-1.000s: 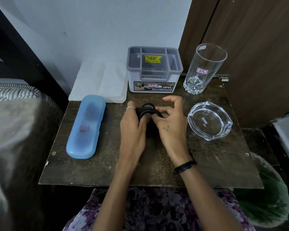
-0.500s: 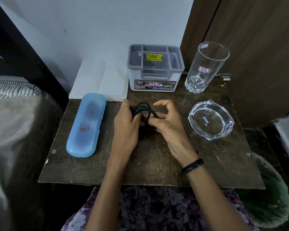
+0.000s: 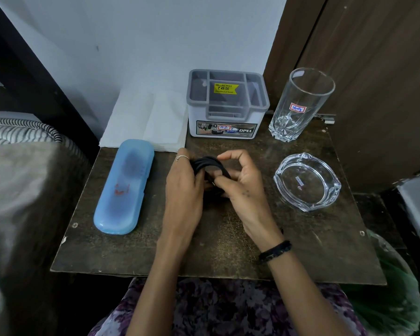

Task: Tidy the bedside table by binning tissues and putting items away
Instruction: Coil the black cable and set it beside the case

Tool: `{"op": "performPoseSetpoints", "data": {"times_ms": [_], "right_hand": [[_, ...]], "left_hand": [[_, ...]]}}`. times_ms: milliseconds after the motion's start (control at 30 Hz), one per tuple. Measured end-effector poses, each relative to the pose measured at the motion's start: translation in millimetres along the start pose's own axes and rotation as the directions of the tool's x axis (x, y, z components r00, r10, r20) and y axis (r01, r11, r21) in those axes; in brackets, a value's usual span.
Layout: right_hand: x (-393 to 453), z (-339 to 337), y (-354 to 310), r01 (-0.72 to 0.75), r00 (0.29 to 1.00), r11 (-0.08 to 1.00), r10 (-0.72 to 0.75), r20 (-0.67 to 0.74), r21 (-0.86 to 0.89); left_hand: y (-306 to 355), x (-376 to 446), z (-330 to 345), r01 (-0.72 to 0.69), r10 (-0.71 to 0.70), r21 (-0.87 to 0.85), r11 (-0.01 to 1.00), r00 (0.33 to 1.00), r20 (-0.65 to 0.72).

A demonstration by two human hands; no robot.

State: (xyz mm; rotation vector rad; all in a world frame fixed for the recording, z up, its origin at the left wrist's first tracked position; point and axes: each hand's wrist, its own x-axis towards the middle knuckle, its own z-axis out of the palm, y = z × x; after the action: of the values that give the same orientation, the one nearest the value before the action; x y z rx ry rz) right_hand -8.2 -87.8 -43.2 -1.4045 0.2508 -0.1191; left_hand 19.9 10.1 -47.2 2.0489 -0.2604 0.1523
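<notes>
Over the middle of the dark wooden bedside table (image 3: 228,253), both hands hold a coiled black cable (image 3: 207,163). My left hand (image 3: 183,190) grips the loops from the left. My right hand (image 3: 243,187) pinches the cable's end against the coil, fingers curled over it. A grey and white compartment organiser (image 3: 228,105) stands at the back, just beyond the hands. White tissues (image 3: 146,120) lie flat at the back left, beside the organiser.
A blue plastic case (image 3: 124,187) lies along the table's left side. A tall drinking glass (image 3: 298,105) stands at the back right, a glass ashtray (image 3: 307,181) in front of it. A green bin bag (image 3: 398,287) sits below right. The bed (image 3: 17,190) borders the left.
My right hand's fingers have shifted around the cable coil, working its end against the loops. Both hands stay over the table's middle; nothing else has moved.
</notes>
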Motion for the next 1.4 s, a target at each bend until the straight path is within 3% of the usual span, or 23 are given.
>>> {"op": "performPoseSetpoints", "data": {"times_ms": [100,167,267,333,467,533,733,867,1000,1100,1200,1400], "right_hand": [[1,-6,-2,-0.043,0.999,0.997,0.041,0.025,0.057],[3,-12,-2,-0.078,0.992,0.994,0.070,0.101,0.081],[3,-16,-4,-0.095,0.978,0.993,0.079,0.194,0.072],[2,-15,-5,-0.076,0.982,0.993,0.059,0.182,0.092],[2,-15,-5,-0.004,0.991,0.997,-0.006,0.132,0.079],[4,-18,-4,0.036,0.996,0.999,-0.037,0.086,0.013],[7,-21,2,0.115,0.991,0.969,-0.128,-0.047,-0.218],[5,-18,1,0.083,0.990,0.964,-0.109,-0.094,-0.251],[6,-17,5,0.066,0.981,0.955,-0.115,-0.157,-0.289],[9,-15,8,0.048,0.981,0.972,-0.089,-0.173,-0.231],[8,-12,9,0.043,0.989,0.975,-0.073,-0.130,-0.217],[4,-8,7,0.087,0.995,0.953,-0.099,-0.027,-0.290]], "left_hand": [[0,1,0,0.059,-0.056,-0.043,0.997,0.996,0.066],[-1,4,-2,0.190,-0.167,-0.190,0.963,0.977,0.132],[-1,8,-9,0.441,-0.356,-0.394,0.807,0.894,0.271],[-1,10,-11,0.524,-0.403,-0.444,0.727,0.849,0.342],[7,12,-11,0.612,-0.390,-0.570,0.548,0.790,0.473],[7,12,-11,0.627,-0.358,-0.585,0.514,0.777,0.518],[1,10,-9,0.626,-0.282,-0.510,0.590,0.751,0.597],[-7,9,-11,0.492,-0.203,-0.399,0.774,0.790,0.579],[-7,7,-10,0.128,-0.082,-0.095,0.987,0.918,0.387],[-8,3,0,0.003,-0.011,0.037,0.999,0.978,0.207],[-6,-2,7,0.012,-0.019,0.072,0.997,0.995,0.093],[0,-11,10,-0.119,0.112,0.228,0.966,0.993,0.041]]}}
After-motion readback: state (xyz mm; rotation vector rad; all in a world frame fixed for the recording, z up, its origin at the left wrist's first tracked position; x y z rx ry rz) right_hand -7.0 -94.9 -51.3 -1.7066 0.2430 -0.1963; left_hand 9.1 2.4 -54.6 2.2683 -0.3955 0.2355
